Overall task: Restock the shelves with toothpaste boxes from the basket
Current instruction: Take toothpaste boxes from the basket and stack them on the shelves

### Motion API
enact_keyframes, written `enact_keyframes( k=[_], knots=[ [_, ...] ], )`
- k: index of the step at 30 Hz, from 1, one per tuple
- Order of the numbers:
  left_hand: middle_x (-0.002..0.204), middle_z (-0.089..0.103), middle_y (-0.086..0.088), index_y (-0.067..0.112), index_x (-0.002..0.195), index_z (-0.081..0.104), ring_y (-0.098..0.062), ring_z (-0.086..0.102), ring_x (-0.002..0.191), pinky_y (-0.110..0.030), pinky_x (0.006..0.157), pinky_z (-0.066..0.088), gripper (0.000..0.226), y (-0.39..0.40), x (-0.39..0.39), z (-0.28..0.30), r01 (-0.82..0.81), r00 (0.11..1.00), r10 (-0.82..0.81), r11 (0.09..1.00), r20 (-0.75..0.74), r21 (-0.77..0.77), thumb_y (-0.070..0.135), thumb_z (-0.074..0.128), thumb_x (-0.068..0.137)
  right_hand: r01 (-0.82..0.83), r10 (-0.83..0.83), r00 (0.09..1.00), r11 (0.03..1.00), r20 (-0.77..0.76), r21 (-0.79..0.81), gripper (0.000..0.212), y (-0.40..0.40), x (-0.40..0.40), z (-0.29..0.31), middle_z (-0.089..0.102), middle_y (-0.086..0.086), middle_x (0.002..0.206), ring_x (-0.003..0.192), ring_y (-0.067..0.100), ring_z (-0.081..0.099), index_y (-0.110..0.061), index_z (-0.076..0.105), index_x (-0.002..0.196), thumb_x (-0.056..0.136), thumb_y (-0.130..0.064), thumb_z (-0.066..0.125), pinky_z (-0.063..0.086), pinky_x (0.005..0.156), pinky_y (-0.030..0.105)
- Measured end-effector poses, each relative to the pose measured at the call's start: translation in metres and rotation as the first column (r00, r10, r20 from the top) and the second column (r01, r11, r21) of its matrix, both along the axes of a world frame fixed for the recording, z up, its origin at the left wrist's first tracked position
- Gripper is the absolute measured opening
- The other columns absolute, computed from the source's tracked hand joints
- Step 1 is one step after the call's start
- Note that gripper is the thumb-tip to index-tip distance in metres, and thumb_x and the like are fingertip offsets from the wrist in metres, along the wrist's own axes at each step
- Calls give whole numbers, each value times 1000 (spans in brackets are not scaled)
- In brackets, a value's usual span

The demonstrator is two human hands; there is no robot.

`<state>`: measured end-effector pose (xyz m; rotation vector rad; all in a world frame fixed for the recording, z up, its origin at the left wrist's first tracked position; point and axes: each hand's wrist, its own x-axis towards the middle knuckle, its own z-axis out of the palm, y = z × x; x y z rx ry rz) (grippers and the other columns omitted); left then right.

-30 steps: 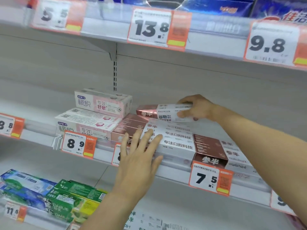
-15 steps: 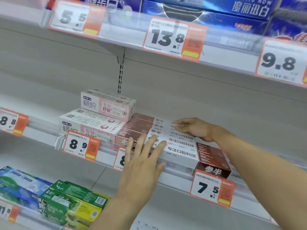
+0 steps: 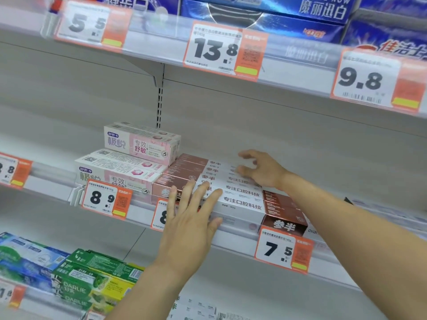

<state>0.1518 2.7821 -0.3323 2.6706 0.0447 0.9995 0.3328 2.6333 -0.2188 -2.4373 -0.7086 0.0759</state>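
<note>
Several rose-and-white toothpaste boxes [image 3: 240,192] lie flat side by side on the middle shelf [image 3: 242,239]. My left hand [image 3: 191,218] presses its straight fingers against the front of that row. Farther back, my right hand [image 3: 261,169] hovers just over the rear boxes with its fingers loosely spread, gripping nothing. The basket is out of view.
Pink-and-white boxes [image 3: 138,144] are stacked left of the row. Brown boxes [image 3: 284,218] sit to its right. Price tags 8.9 [image 3: 105,199] and 7.5 [image 3: 283,250] hang on the shelf edge. Blue boxes [image 3: 265,17] fill the upper shelf, green ones [image 3: 97,276] the lower.
My right hand set a rose-and-white box down at the back of the row, let go and lifted slightly. My left hand stayed against the front boxes.
</note>
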Motion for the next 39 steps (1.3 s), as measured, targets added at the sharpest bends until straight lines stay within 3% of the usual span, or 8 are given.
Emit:
enact_keyframes(
  k=[5,10,13,15,23,28,33,39],
  knots=[
    [161,30,-1,25,146,44,-23,7,155,-50,123,4,51,-3,-6,4,44,999,-43,997,30,-57,36,57,98,-88,-71,919,922,387,378,17,-33,-102,4,68,-13,105,91,4,63,-23,67,102,91,-10,66,50,76,18],
    [105,59,0,16,103,63,-21,55,97,-38,82,47,13,-37,-29,26,158,958,-107,971,267,-177,23,58,93,-97,41,989,902,139,421,25,-100,-203,-76,68,-11,79,67,9,62,-25,65,83,87,0,69,50,64,21],
    [85,61,7,23,88,58,-21,60,79,-39,70,49,15,-78,-50,11,271,947,-296,945,-125,-182,32,48,96,-46,82,966,987,-244,152,17,-141,-228,-165,67,-8,74,60,3,57,-24,66,84,85,-7,68,48,60,21],
    [94,66,7,25,95,59,-21,63,90,-38,76,51,15,-105,-57,-15,330,803,-353,934,-479,-135,36,49,98,-17,21,909,1000,-416,15,16,-170,-232,-227,65,-10,74,60,0,56,-22,66,85,83,-7,68,47,62,18],
    [124,62,0,20,123,59,-17,57,104,-31,91,46,26,-134,-84,-145,460,158,-213,880,-964,-118,30,56,99,198,-275,744,961,-609,-193,34,-220,-263,-375,62,2,102,84,16,59,-13,63,109,81,-19,81,51,77,26],
    [130,57,-9,11,128,54,-24,55,115,-31,96,44,37,-143,-102,-218,241,79,-176,959,-981,-152,26,63,96,92,-302,658,941,-690,-325,82,-230,-289,-420,41,9,145,129,26,50,-16,45,143,74,-32,86,44,107,35],
    [163,12,-12,17,154,22,-34,13,150,-49,121,21,89,-165,-108,-287,251,123,-109,965,-986,-76,33,76,85,82,-246,754,955,-609,-285,82,-230,-265,-432,41,6,144,135,27,38,-18,43,144,75,-31,86,40,111,39],
    [162,18,-2,24,157,14,-24,12,150,-46,120,10,95,-158,-97,-329,322,119,-179,937,-977,-132,44,72,85,-18,-233,706,938,-669,-346,110,-217,-233,-442,40,6,153,140,29,40,-20,31,153,63,-35,93,37,115,45]
  ],
)
